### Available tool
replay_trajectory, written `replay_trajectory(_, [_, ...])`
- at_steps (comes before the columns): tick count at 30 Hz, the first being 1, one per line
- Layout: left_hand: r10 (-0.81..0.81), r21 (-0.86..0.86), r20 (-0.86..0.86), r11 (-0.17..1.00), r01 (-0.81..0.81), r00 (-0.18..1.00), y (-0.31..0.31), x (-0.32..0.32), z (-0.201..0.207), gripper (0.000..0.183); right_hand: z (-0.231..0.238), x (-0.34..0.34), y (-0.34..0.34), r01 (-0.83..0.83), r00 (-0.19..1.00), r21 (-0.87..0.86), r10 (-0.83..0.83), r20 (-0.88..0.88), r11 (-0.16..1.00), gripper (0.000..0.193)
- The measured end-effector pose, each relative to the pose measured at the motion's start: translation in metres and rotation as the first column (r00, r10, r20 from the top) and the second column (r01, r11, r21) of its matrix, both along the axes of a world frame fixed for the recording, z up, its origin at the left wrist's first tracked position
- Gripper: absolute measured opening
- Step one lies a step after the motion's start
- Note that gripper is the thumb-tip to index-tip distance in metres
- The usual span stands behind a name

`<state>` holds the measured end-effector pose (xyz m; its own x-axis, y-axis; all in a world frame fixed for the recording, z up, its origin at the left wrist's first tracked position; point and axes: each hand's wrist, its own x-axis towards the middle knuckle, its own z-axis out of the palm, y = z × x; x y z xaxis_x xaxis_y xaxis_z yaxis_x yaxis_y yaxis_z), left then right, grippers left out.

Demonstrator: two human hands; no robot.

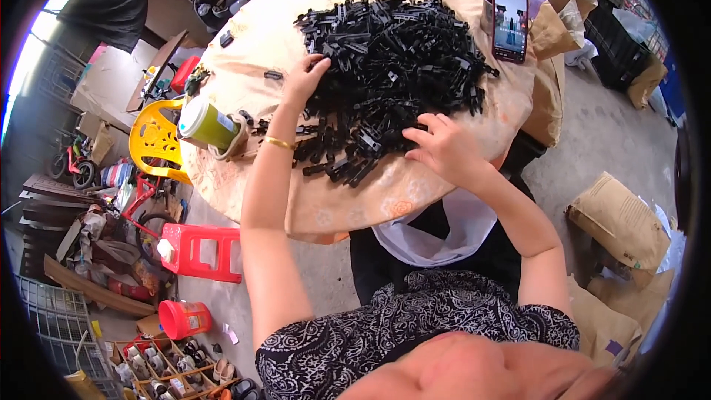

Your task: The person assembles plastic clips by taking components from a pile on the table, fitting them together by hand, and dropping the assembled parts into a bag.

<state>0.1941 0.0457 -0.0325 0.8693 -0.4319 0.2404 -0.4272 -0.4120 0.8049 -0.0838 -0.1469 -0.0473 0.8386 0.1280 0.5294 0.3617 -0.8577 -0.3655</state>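
A large heap of small black plastic clip-like parts (400, 52) covers the middle of the round table. My left hand (302, 80) is at the heap's left edge, fingers bent and close together; whatever they hold is hidden among the parts. At the heap's near right edge, my right hand (443, 147) has its fingers apart, the tips by the black parts and nothing visible in them. Between my forearms, a looser group of parts (348, 152) spreads toward the table's near edge. A gold bangle (280, 143) circles my left wrist.
A patterned tablecloth (355, 211) covers the table. A green cup with white lid (204, 122) stands left, a phone (510, 24) far right. A white bag (437, 241) hangs below the near edge. Around are a yellow chair (157, 139), red stool (189, 248) and brown sacks (618, 218).
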Motion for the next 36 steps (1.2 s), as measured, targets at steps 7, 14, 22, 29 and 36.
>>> replay_trajectory(7, [0.059, 0.125, 0.31, 0.987, -0.103, 0.949, -0.005, -0.071, 0.017, 0.035, -0.005, 0.001, -0.009, -0.019, 0.995, -0.036, 0.022, 0.093, 0.999, 0.018])
replay_trajectory(14, [-0.16, 0.321, 0.885, 0.89, -0.324, 0.437, -0.016, -0.083, 0.035, 0.027, 0.008, 0.002, -0.014, -0.063, 0.98, 0.111, 0.041, 0.194, 0.992, 0.015])
replay_trajectory(22, [-0.135, 0.197, 0.678, 0.98, -0.002, 0.723, -0.038, -0.101, 0.046, 0.019, 0.004, -0.014, -0.02, -0.019, 0.997, 0.563, -0.027, 0.072, 0.826, 0.014])
replay_trajectory(29, [-0.457, -0.473, -0.488, 0.855, 0.216, 0.743, -0.05, -0.178, 0.051, 0.023, 0.021, -0.032, -0.015, -0.152, 0.988, 0.764, 0.11, 0.106, 0.627, 0.02])
replay_trajectory(36, [-0.54, -0.482, -0.686, 0.84, 0.25, 0.488, -0.051, -0.212, 0.048, 0.021, 0.014, -0.03, -0.019, -0.141, 0.96, 0.482, 0.001, 0.28, 0.864, 0.016])
